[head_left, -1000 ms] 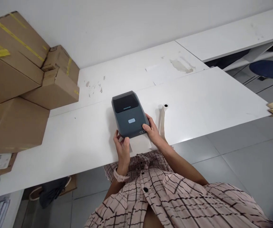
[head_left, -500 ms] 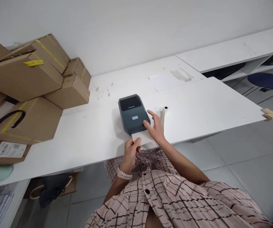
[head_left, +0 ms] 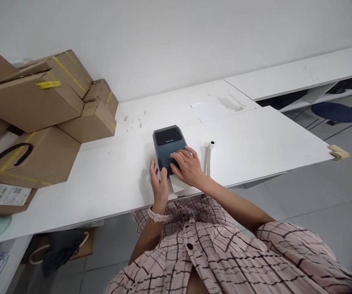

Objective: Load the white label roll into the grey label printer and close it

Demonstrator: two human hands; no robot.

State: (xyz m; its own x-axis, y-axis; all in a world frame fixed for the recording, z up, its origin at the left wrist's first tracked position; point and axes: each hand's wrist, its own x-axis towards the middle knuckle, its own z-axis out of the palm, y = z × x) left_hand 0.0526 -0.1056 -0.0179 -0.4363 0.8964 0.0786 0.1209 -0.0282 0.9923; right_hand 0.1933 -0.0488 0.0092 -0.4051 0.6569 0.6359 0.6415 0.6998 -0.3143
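Note:
A dark blue-grey label printer (head_left: 168, 148) lies flat on the white table, its black window toward the wall. A strip of white paper (head_left: 177, 184) sticks out of its near end. My left hand (head_left: 159, 185) is at the printer's near left corner, thumb and fingers apart, holding nothing. Over the near half of the printer's top rests my right hand (head_left: 188, 166), fingers spread and slightly bent, covering the light button. To the right of the printer stands a small white paper roll (head_left: 211, 143) with a long unrolled tail hanging toward the table edge.
Cardboard boxes (head_left: 41, 102) are stacked along the left side of the table (head_left: 255, 143). A white sheet (head_left: 206, 111) lies toward the wall. A blue stool (head_left: 335, 112) stands at the right, and a foam corner guard (head_left: 338, 152) covers the table corner.
My left hand let go of the printer, pinched the paper strip, then released it and moved back beside the printer. My right hand slid from the printer's right edge onto its top.

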